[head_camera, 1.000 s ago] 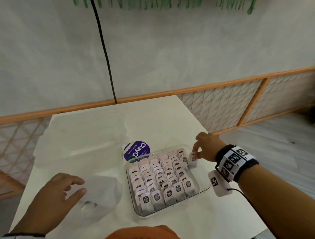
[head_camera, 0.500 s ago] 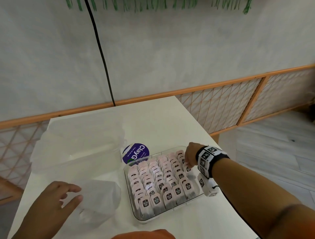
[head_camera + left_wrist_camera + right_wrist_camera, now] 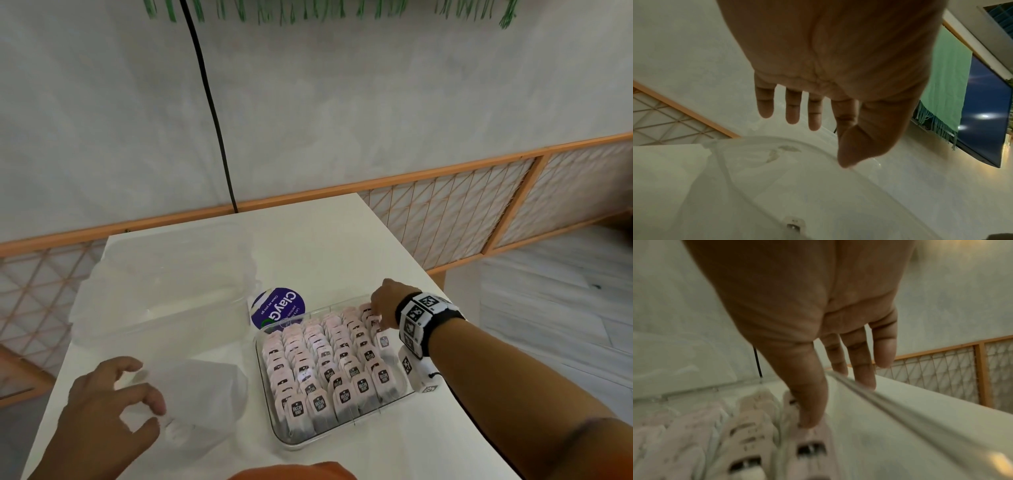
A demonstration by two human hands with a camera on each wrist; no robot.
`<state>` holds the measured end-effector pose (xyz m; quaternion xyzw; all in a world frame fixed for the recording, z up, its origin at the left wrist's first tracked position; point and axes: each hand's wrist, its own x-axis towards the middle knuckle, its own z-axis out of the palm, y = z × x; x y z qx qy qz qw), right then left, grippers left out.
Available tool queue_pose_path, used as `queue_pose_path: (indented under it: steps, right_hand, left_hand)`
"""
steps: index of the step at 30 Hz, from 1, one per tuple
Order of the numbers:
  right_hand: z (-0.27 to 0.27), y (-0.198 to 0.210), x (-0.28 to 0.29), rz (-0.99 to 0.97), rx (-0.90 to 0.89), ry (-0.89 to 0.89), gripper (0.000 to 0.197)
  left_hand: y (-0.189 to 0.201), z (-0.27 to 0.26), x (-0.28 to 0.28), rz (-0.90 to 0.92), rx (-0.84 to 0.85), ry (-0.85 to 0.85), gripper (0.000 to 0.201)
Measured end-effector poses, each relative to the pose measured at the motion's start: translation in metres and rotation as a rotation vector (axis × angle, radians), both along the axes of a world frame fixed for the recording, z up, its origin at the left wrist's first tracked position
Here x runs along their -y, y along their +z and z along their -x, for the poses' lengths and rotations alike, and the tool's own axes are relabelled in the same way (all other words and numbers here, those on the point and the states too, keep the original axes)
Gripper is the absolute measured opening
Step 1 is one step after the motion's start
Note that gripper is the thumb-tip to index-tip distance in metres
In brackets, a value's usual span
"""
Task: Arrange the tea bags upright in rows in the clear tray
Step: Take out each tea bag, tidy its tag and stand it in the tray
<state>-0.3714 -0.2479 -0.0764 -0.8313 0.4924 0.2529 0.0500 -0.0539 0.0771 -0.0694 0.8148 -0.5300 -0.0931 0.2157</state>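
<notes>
A clear tray (image 3: 301, 443) sits on the white table, filled with rows of upright pink tea bags (image 3: 329, 363). My right hand (image 3: 378, 317) reaches down at the tray's far right corner. In the right wrist view its thumb (image 3: 809, 415) presses on the top of a tea bag (image 3: 812, 449) in the rightmost row, while the straight fingers straddle the tray rim (image 3: 890, 400). My left hand (image 3: 152, 416) hovers at the near left over a crumpled white bag (image 3: 202, 394), its fingers (image 3: 793, 112) loose and holding nothing.
A round purple lid (image 3: 279, 308) lies just behind the tray. A large clear plastic box (image 3: 164, 287) stands at the back left. The table's right edge (image 3: 455, 394) runs close to the tray, under my right forearm.
My right hand moved left from outside the tray's right wall, carrying a tea bag into the rightmost row, and now presses on it. The left hand's fingers curled slightly.
</notes>
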Motion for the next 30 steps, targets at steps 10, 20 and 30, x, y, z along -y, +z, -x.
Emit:
queue_pose_path:
  steps: [10,20,30]
  right_hand:
    - [-0.041,0.063,-0.077,0.062,0.417,0.220,0.018]
    - [-0.106,0.048,-0.163,-0.104,0.274,0.831,0.051]
    - [-0.109,0.019,-0.167,0.109,0.164,0.875,0.015]
  left_hand:
    - [-0.027,-0.024,-0.012,-0.101,-0.107,-0.078,0.036]
    - [-0.023,0.007,0.017,0.062,-0.058,-0.051,0.076]
    - [-0.025,0.037,0.023,0.054,0.377,-0.284,0.043]
